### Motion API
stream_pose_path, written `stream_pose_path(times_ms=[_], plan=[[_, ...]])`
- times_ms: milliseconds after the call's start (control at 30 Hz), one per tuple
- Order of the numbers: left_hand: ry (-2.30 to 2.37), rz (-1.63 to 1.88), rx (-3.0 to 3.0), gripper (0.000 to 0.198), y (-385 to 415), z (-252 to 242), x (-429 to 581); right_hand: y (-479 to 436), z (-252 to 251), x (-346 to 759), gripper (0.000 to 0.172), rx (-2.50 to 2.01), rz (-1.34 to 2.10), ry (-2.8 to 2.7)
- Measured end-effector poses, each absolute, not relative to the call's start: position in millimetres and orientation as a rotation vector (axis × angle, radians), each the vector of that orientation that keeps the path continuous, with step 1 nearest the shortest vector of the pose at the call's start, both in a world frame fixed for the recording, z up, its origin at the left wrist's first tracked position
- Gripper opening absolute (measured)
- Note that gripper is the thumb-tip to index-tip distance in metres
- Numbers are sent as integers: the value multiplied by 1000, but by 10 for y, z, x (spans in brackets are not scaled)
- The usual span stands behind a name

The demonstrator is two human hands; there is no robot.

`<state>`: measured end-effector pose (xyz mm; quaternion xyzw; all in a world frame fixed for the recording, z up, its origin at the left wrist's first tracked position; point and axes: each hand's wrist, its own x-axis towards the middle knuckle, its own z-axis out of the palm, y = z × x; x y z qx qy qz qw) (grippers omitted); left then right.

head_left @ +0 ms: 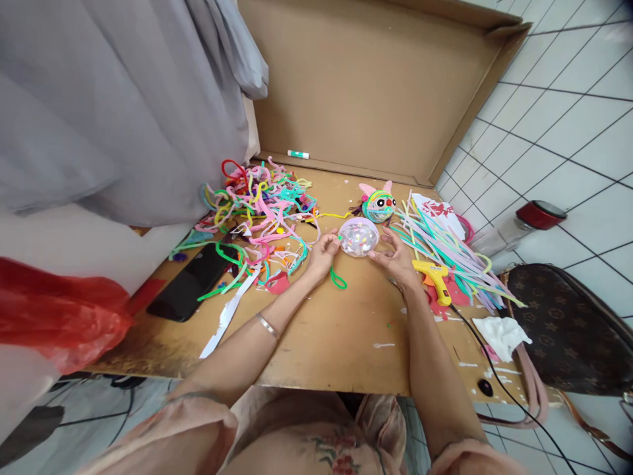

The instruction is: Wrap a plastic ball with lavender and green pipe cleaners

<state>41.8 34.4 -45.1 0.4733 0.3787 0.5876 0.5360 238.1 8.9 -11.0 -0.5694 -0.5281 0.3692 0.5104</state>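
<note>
A clear, round plastic ball or dome (359, 239) with a pale lilac rim and small coloured bits sits between my two hands over the table. My right hand (395, 256) grips its right side with thumb and fingers. My left hand (324, 254) is pinched at its left edge. A green pipe cleaner (339, 281) hangs in a loop under that hand, and a bit of green shows at its fingertips. Just beyond the ball stands a yarn-wrapped striped figure (378, 204) with pink ears and googly eyes.
Tangled pipe cleaners (267, 211) cover the back left, beside a black phone (192, 282). At right lie straight pipe cleaners (445, 247), a yellow glue gun (436, 278) with its cord, a crumpled tissue (502, 336) and a brown bag (568, 330). A cardboard panel (356, 86) stands behind.
</note>
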Motion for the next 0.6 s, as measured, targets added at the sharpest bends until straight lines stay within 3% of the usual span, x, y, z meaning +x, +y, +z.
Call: stream_pose_path(times_ms=[600], plan=[[859, 1370, 1300, 25, 337, -461, 414, 170, -279, 2278, 88, -1225, 906, -1312]])
